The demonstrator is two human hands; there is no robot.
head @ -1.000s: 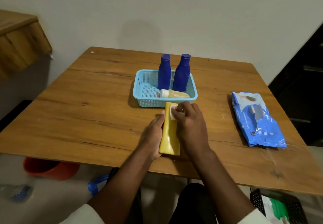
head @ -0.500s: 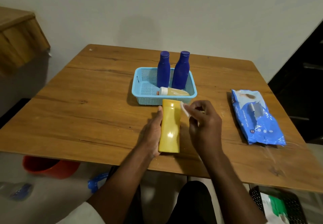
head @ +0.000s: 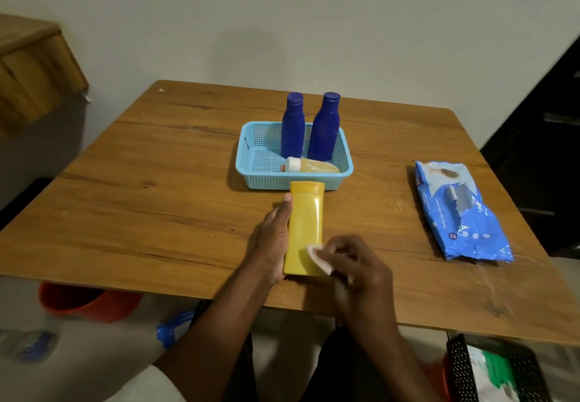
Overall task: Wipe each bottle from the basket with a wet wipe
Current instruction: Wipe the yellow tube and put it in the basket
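A yellow bottle lies flat on the wooden table, just in front of the light blue basket. My left hand grips its left side. My right hand, blurred, pinches a folded white wet wipe against the bottle's near end. Inside the basket two dark blue bottles stand upright, and a small pale yellow bottle with a white cap lies on its side in front of them.
A blue pack of wet wipes lies on the table's right part. Below the table are an orange bucket at left and a black mesh bin at lower right. A wooden shelf juts out at far left.
My right hand has carried the wipe from the bottle's far end, off to its right side, and down to the near end. The left hand has kept its hold.
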